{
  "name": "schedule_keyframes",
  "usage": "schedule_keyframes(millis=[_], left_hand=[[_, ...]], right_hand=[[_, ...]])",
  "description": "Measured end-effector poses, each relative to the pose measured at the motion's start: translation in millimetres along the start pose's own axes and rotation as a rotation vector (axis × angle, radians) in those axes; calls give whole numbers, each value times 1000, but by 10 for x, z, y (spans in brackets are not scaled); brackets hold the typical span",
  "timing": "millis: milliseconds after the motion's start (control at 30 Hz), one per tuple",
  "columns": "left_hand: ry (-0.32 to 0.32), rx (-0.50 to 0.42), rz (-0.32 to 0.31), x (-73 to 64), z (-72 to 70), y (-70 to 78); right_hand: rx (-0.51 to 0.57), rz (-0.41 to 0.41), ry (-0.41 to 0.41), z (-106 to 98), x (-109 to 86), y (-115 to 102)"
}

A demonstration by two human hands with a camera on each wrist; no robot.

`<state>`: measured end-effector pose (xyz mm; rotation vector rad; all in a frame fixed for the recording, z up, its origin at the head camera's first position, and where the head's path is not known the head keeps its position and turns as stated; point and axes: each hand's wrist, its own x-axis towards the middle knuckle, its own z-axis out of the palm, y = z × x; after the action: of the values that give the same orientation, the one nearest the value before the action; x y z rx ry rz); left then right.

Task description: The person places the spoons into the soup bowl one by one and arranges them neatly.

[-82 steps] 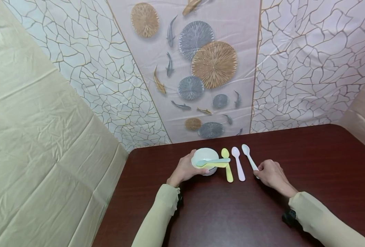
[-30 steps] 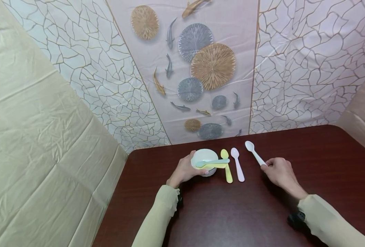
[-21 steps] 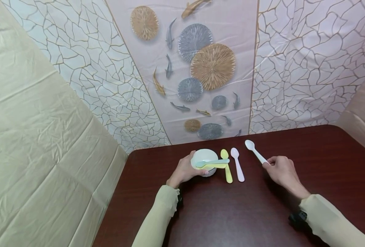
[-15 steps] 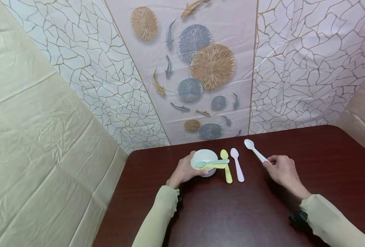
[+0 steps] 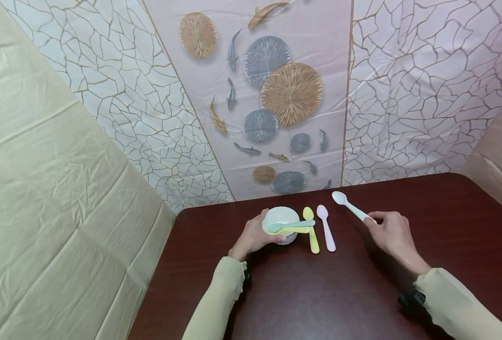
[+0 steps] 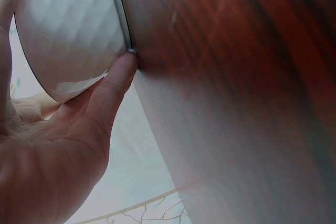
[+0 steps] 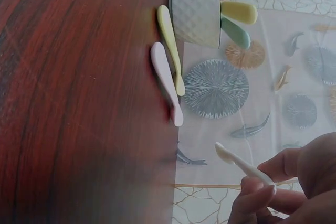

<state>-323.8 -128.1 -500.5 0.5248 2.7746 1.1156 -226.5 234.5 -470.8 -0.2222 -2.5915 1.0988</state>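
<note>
My left hand (image 5: 254, 236) grips the side of a white bowl (image 5: 279, 215), thumb at the near side. In the left wrist view the bowl's dimpled wall (image 6: 73, 19) lies between fingers and thumb. A mint spoon (image 5: 295, 224) and a yellow spoon (image 5: 299, 230) rest in it, handles sticking out to the right. My right hand (image 5: 392, 234) pinches a white spoon (image 5: 352, 208) by its handle end, its bowl end pointing left and away. The right wrist view shows that spoon (image 7: 244, 166) held above the table.
Right of the bowl, another yellow spoon (image 5: 314, 240) and a pale pink spoon (image 5: 327, 231) lie side by side on the dark wooden table (image 5: 302, 297). A patterned cloth backdrop (image 5: 291, 94) hangs behind the table's far edge.
My right hand has drawn the white spoon away from the pink spoon, lifted it and tilted its bowl end further left. My left hand keeps its hold on the bowl.
</note>
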Motion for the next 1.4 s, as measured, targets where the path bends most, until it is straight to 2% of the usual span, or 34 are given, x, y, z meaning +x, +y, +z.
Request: schedule_keyframes(millis=[200, 633, 1100, 1400], left_hand=[[7, 12, 17, 4, 7, -6], [2, 12, -14, 0, 18, -18], [1, 21, 7, 0, 13, -19], [2, 20, 16, 10, 7, -15]], right_hand=[[10, 16, 17, -26, 2, -44], [33, -18, 106, -55, -11, -118], [63, -62, 93, -58, 45, -259], [87, -24, 9, -55, 62, -314]])
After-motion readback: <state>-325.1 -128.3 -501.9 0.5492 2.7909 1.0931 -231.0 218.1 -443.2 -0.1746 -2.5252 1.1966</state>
